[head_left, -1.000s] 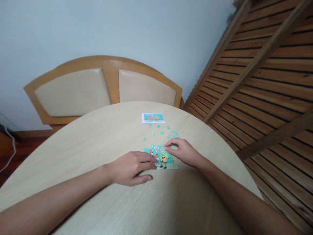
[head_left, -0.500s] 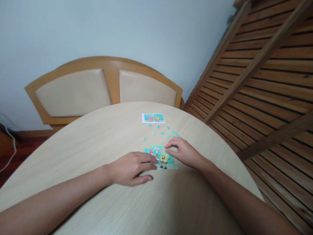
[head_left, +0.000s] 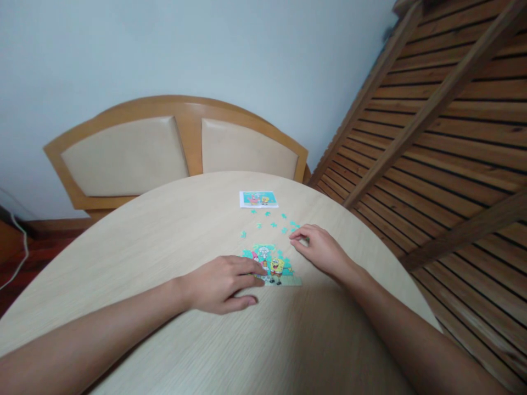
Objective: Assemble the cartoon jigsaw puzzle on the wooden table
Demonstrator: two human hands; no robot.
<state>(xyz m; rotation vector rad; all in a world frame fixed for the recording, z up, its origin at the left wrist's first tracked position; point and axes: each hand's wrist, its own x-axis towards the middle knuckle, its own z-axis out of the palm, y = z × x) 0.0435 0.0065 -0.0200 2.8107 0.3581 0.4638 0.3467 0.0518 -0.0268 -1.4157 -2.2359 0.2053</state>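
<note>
A partly assembled jigsaw puzzle (head_left: 275,269) with cartoon figures on a turquoise ground lies flat on the table. My left hand (head_left: 224,282) rests across its left side, fingers stretched out and covering part of the picture. Just beyond the upper right corner of the puzzle is my right hand (head_left: 319,247), raised slightly, with thumb and fingertips brought together in a pinch. Whatever may be between those fingertips is too small to make out. Several loose turquoise puzzle pieces (head_left: 274,225) are scattered above the puzzle, some close to my right hand's fingers.
Behind the loose pieces lies a white-edged reference picture (head_left: 258,199). The round wooden table (head_left: 173,230) fills the lower view. A padded wooden headboard (head_left: 123,156) stands past its far edge, slatted wood (head_left: 432,137) leans at the right, and a white cable (head_left: 25,247) hangs at the left.
My right hand has moved right, away from the puzzle's upper edge towards the loose pieces, and its fingertips have come closer together. My left hand has stayed in place.
</note>
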